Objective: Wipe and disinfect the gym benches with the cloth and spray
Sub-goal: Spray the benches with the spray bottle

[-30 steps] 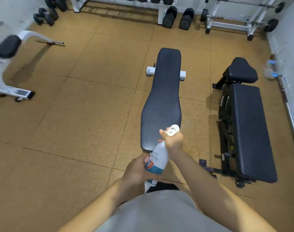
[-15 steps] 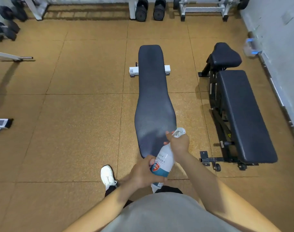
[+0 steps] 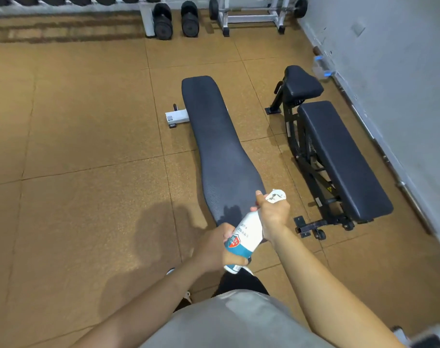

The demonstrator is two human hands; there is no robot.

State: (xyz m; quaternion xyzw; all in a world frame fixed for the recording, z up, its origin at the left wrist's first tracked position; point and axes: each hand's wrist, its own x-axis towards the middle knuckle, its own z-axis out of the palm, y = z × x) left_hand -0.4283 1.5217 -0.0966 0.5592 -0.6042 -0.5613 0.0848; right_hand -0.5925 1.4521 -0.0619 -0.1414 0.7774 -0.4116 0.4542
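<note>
Head view showed you at the near end of the long bench (image 3: 220, 151), both hands on the spray bottle (image 3: 241, 241). Your left hand (image 3: 215, 249) was wrapped around its lower body, likely to steady it. Your right hand (image 3: 270, 212) was closed over the neck and white trigger head, nozzle tilted toward the pad beside it, probably for aiming. Both forearms reached forward, elbows bent. The second bench (image 3: 339, 156) stood right of the long bench. No cloth showed.

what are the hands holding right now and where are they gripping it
Both hold the spray bottle: the left hand grips its lower body, the right hand wraps its neck at the trigger head.
</note>
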